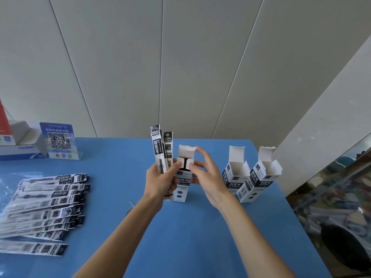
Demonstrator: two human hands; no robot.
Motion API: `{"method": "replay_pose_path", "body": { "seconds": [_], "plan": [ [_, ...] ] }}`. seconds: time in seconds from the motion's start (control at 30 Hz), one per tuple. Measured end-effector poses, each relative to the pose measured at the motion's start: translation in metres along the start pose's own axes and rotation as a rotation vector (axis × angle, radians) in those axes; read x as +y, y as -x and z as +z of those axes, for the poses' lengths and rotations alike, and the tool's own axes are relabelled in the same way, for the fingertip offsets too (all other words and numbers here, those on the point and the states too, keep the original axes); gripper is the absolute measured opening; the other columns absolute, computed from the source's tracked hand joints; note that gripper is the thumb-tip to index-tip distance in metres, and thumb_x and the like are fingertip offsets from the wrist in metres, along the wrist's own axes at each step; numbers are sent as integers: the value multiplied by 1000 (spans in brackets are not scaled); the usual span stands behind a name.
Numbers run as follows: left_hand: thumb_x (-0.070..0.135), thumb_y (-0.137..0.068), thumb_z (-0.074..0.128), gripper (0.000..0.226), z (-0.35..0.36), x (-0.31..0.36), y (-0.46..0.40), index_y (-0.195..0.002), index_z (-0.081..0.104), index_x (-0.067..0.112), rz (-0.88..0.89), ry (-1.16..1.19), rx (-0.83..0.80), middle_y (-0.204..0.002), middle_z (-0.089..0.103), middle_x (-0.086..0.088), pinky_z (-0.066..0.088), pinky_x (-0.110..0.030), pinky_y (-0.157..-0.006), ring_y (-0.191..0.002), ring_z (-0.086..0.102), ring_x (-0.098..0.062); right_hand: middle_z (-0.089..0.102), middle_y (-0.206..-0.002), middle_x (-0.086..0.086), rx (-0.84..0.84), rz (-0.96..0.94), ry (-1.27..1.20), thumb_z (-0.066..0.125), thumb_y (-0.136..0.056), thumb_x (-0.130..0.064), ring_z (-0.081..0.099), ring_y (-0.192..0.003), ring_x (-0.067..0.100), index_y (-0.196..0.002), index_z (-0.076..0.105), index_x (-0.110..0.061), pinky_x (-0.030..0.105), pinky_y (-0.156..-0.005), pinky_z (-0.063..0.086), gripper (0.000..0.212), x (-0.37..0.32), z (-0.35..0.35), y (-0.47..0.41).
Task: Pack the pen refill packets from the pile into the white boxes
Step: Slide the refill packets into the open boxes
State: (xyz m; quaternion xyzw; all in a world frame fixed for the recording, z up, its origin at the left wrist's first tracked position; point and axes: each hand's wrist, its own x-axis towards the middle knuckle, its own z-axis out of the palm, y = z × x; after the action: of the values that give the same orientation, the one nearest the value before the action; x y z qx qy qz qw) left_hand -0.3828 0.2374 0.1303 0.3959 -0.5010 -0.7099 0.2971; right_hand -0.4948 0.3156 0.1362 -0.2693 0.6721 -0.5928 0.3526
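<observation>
My left hand (160, 183) grips two upright pen refill packets (162, 149), black and white, beside a white box (183, 178) standing at the table's middle. Packets show dark inside this box's open top. My right hand (202, 173) touches the box's top flaps with thumb and fingers spread. Two more white boxes (235, 173) (259, 177) stand open to the right. The pile of refill packets (46, 203) lies fanned out on the left of the blue table (180, 237).
A blue QR-code stand (59, 140) and a white and blue carton (18, 151) sit at the back left. A clear plastic sheet (8, 183) lies beside the pile. A glass display case (331, 207) borders the table's right edge.
</observation>
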Motion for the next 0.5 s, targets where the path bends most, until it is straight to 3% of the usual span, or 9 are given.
{"method": "replay_pose_path", "body": {
  "seconds": [0.1, 0.17, 0.27, 0.4, 0.5],
  "plan": [
    [22, -94, 62, 9, 3, 0, 2, -94, 65, 13, -13, 72, 26, -51, 57, -3, 31, -16, -35, -35, 41, -10, 66, -102, 11, -50, -26, -52, 48, -96, -13, 59, -73, 13, -113, 61, -28, 28, -66, 50, 26, -2, 2, 0],
    [20, -95, 59, 11, 3, -2, 3, -97, 66, 12, -14, 82, 41, -52, 57, -4, 31, -16, -35, -35, 41, -10, 67, -95, 4, -68, -35, -62, 45, -98, -16, 59, -69, 8, -110, 62, -24, 28, -66, 50, 22, -3, 3, 2],
    [20, -96, 58, 13, 1, -3, 4, -101, 65, 9, -2, 81, 59, -58, 57, -8, 32, -17, -34, -35, 41, -10, 67, -100, 1, -48, -114, 24, 54, -96, -29, 62, -75, 4, -106, 64, -28, 31, -72, 55, 15, 3, 3, 1],
    [25, -96, 59, 14, 2, -4, 7, -93, 65, 13, -5, 84, 70, -63, 62, -9, 35, -20, -36, -38, 45, -11, 67, -109, -5, 7, -212, 179, 60, -90, -40, 62, -102, 15, -104, 63, -41, 49, -84, 54, 15, 15, 4, -4],
    [33, -95, 60, 20, 3, -4, 10, -84, 63, 16, -10, 112, 74, -65, 65, -7, 36, -21, -38, -40, 50, -11, 67, -107, -10, 23, -245, 196, 59, -90, -40, 61, -105, 11, -105, 62, -42, 51, -84, 52, 15, 18, 4, -5]
  ]
}}
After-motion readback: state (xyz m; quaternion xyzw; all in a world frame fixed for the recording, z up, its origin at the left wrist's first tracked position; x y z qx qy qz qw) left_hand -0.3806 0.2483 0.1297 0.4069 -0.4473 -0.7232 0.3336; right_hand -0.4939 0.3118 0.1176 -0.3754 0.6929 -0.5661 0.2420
